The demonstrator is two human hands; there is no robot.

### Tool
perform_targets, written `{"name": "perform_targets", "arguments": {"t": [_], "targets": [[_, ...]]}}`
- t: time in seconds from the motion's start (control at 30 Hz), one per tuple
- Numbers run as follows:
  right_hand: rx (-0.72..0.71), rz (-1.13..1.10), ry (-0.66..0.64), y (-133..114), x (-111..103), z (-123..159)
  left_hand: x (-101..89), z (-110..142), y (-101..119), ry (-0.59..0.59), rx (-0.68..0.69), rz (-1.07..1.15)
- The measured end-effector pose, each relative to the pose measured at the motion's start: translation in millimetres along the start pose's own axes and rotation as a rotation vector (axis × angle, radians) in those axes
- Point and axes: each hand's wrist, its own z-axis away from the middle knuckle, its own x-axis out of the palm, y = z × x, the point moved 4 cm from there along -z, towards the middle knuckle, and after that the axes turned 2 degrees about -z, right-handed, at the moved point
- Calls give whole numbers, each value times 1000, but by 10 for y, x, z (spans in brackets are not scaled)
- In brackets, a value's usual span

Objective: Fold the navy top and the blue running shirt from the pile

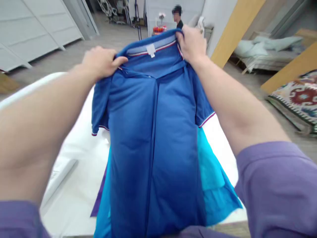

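Note:
A dark blue polo shirt (pixel 133 132) hangs stretched between my two hands, its collar at the top and its body falling toward me. My left hand (pixel 100 61) is closed on the collar's left side, thumb on top. On the other side, my right hand (pixel 193 43) pinches the collar near its corner. Inside the neck shows a white label (pixel 151 50). The short sleeves droop on both sides and end in red-and-white trim. Behind the shirt lies a bright turquoise garment (pixel 215 178), mostly covered, with a bit of purple cloth (pixel 100 195) at its left.
Under the clothes is a white-covered surface (pixel 76 191) bearing a flat white packet (pixel 59 175) at left. White cabinets (pixel 27 29) stand far left. A person (pixel 178 19) is in the background. At right are a bed (pixel 267 56), yellow posts (pixel 235 29) and a patterned rug (pixel 302 99).

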Motion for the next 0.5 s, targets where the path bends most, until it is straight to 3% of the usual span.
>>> {"name": "perform_targets", "arguments": {"t": [0.07, 0.13, 0.17, 0.23, 0.3, 0.37, 0.43, 0.5], "targets": [[71, -49, -138, 122, 884, 113, 837, -28, 72, -91, -84, 24], [138, -97, -288, 216, 1614, 324, 1490, -8, 135, -202, -162, 47], [154, -116, -348, 254, 1900, 445, 1722, 13, 157, -241, -201, 63], [152, -137, -410, 325, 2284, 668, 1982, 66, 181, -249, -271, 115], [141, -142, -388, 413, 2411, 843, 2013, 144, 171, -179, -333, 190], [143, -134, -330, 532, 2303, 988, 1895, 265, 141, -74, -349, 254], [165, -105, -282, 690, 2011, 1157, 1714, 450, 86, 11, -323, 265], [218, -42, -294, 891, 1631, 1403, 1553, 709, -15, 2, -322, 217]]}}
